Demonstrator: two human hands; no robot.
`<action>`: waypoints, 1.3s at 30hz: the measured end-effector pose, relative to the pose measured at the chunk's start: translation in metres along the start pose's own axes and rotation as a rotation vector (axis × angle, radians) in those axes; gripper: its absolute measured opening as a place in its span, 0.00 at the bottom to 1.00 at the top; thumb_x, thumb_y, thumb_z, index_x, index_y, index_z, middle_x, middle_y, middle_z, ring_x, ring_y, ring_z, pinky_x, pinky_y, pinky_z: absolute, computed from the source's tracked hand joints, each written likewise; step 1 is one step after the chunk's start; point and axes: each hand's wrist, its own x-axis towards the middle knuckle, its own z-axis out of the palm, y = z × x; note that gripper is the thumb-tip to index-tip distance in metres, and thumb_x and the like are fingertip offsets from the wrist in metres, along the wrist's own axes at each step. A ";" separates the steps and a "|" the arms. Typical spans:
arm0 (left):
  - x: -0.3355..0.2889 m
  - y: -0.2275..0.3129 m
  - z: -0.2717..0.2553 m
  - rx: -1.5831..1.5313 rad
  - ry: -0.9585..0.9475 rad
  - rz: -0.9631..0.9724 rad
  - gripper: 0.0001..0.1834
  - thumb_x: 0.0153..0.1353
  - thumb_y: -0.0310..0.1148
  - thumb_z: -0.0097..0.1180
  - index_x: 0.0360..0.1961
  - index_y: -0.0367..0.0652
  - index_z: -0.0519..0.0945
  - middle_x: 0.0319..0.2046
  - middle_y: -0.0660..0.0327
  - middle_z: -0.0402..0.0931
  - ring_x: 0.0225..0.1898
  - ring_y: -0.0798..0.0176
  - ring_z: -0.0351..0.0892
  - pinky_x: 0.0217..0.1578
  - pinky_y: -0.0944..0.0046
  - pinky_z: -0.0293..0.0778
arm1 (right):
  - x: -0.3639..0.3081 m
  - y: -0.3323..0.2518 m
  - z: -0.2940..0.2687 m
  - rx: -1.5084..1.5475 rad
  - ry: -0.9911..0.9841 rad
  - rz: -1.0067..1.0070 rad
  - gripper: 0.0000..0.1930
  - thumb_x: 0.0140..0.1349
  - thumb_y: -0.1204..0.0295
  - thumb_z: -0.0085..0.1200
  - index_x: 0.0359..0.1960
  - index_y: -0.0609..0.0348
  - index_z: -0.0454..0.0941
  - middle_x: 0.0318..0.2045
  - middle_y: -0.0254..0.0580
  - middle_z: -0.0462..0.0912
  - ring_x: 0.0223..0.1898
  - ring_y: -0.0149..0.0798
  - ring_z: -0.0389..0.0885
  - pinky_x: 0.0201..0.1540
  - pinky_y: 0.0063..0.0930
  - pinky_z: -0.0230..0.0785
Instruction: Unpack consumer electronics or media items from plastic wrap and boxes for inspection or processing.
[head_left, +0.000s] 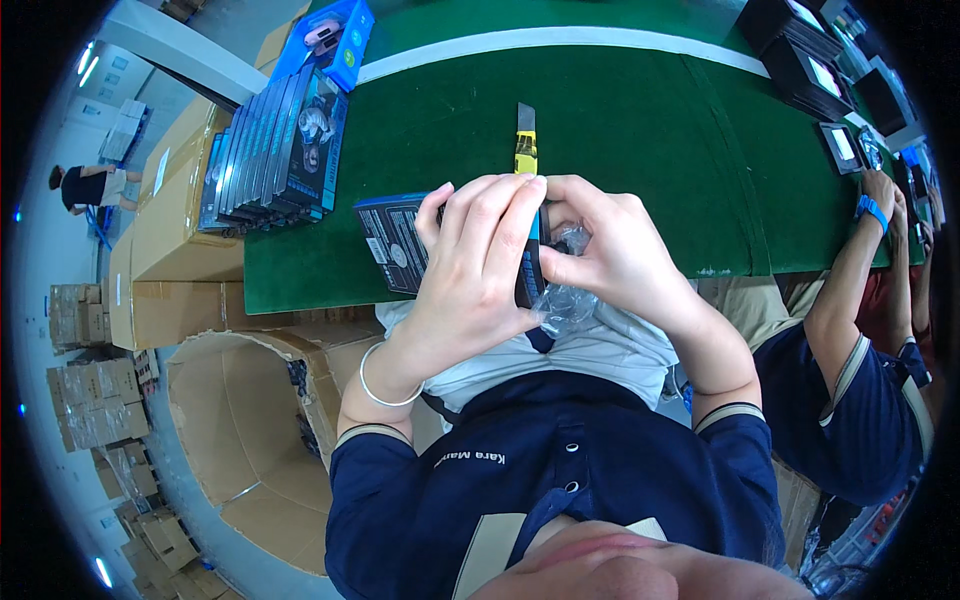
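Both my hands are together over the table's near edge. My left hand [480,245] is closed round a thin dark box [530,275] with a blue edge, which stands tilted. My right hand [615,250] pinches crumpled clear plastic film [568,305] against the box's right side. Partly behind my left hand, another dark printed box [392,243] shows on the table; whether it is separate from the held one is hard to tell. Just beyond my fingertips lies a yellow utility knife [525,150], its blade out and pointing away from me.
A row of dark boxes [270,150] stands at the table's left end, beside a blue bin [345,45]. Cardboard cartons [180,230] and a large open carton [235,420] are to the left. A co-worker [850,400] sits at right, near stacked black trays [810,75].
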 end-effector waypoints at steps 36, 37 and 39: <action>-0.005 -0.009 -0.001 -0.075 -0.120 0.046 0.61 0.20 0.39 0.74 0.63 0.38 0.61 0.56 0.54 0.64 0.57 0.51 0.65 0.56 0.49 0.53 | -0.001 0.008 0.001 0.105 -0.024 0.105 0.15 0.49 0.70 0.51 0.36 0.70 0.71 0.19 0.53 0.75 0.20 0.50 0.78 0.24 0.36 0.67; -0.006 -0.009 -0.002 -0.105 -0.125 0.032 0.60 0.21 0.36 0.73 0.64 0.39 0.61 0.57 0.55 0.63 0.58 0.53 0.64 0.57 0.49 0.51 | -0.002 0.006 0.002 0.122 -0.016 0.111 0.15 0.49 0.70 0.51 0.36 0.69 0.71 0.19 0.52 0.75 0.20 0.50 0.78 0.24 0.36 0.67; -0.005 -0.008 -0.006 -0.106 -0.131 0.045 0.59 0.22 0.36 0.73 0.63 0.39 0.61 0.56 0.55 0.64 0.58 0.53 0.64 0.57 0.49 0.51 | -0.005 0.004 0.002 0.117 -0.011 0.103 0.16 0.50 0.69 0.52 0.38 0.69 0.71 0.18 0.51 0.75 0.19 0.48 0.77 0.23 0.35 0.67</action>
